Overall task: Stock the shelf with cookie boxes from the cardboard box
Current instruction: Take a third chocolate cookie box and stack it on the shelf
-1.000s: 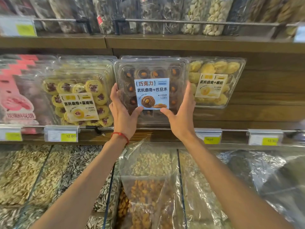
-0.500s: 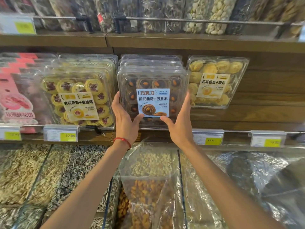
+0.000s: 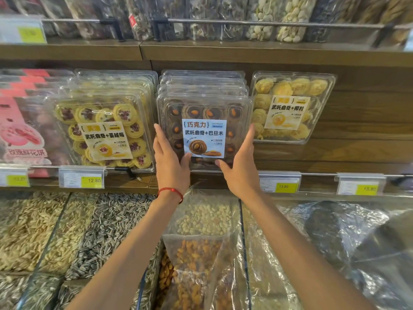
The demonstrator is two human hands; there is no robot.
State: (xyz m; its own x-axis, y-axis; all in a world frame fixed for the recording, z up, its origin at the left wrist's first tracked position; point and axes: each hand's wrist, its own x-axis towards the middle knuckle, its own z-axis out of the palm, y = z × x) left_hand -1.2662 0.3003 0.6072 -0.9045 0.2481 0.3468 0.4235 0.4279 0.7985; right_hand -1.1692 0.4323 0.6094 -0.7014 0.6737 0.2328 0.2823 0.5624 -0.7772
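Observation:
A clear plastic box of chocolate almond cookies with a blue label stands at the front of a row of like boxes on the wooden shelf. My left hand holds its lower left edge, thumb on the front. My right hand holds its lower right edge the same way. The box's bottom edge rests behind the shelf's front rail. The cardboard box is out of sight.
To the left stand rows of cranberry cookie boxes and pink boxes; to the right one yellow cookie box. Price tags line the rail. Bins of seeds and nuts lie below, and bagged goods stand on the shelf above.
Both hands have pushed the chocolate cookie box back and down onto the shelf, against the row of like boxes behind it.

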